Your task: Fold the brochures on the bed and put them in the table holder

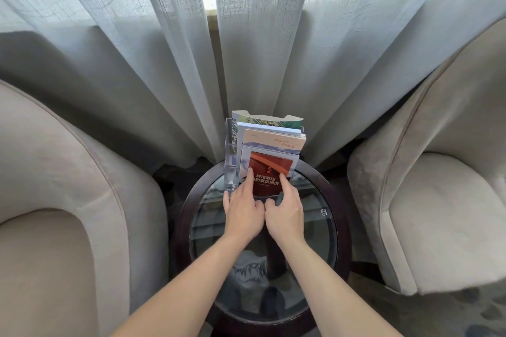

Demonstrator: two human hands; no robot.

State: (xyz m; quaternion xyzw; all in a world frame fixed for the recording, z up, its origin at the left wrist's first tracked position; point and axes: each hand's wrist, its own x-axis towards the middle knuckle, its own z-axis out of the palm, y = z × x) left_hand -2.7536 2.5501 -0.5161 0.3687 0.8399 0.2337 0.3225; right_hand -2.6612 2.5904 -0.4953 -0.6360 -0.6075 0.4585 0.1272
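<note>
Both hands (262,213) at holder (230,172) front edge.

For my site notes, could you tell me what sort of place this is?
Probably a hotel room's sitting corner: two beige armchairs flank a round glass table holding a clear brochure holder, with sheer curtains behind.

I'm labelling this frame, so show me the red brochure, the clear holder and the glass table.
red brochure (269,169): head view, upper cover.
clear holder (229,156): head view, left wall.
glass table (312,227): head view, bare glass top.
</note>
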